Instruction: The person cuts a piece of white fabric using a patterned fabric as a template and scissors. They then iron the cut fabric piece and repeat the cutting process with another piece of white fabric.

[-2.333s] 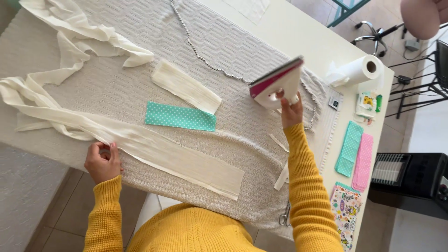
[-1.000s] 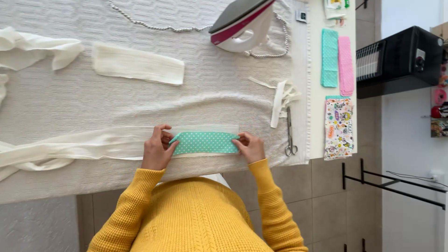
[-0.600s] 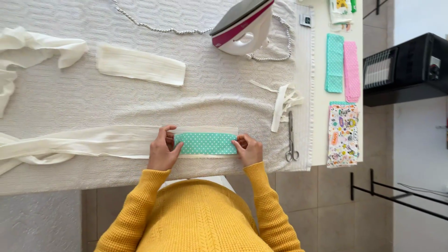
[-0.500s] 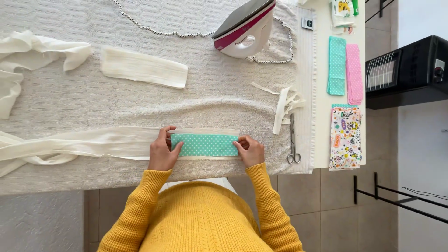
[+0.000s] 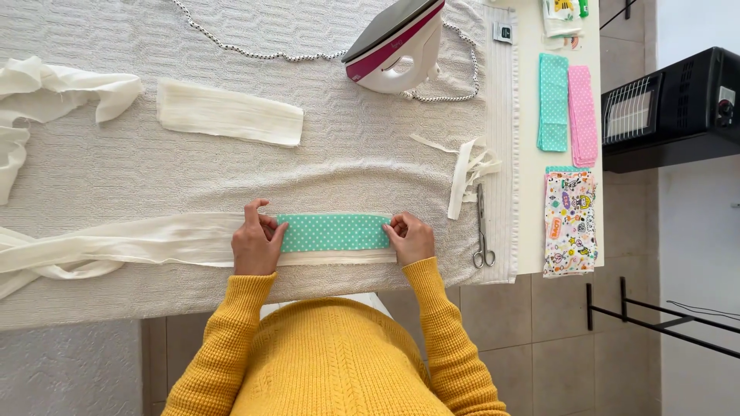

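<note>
Two hands pressing a spotted strip flat on the ironing cloth

The left hand (image 5: 254, 245) and right hand (image 5: 411, 238) are pinching opposite ends of a teal polka-dot strip (image 5: 334, 232), which is lying on a long cream fabric band (image 5: 131, 246). An iron (image 5: 395, 42) is standing on its heel at the far side, and scissors (image 5: 482, 227) are lying just right of the right hand.

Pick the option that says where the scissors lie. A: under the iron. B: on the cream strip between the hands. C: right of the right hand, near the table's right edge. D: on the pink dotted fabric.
C: the scissors lie on the white cloth to the right of the right hand, below a bundle of cream scraps, well apart from the iron.
</note>
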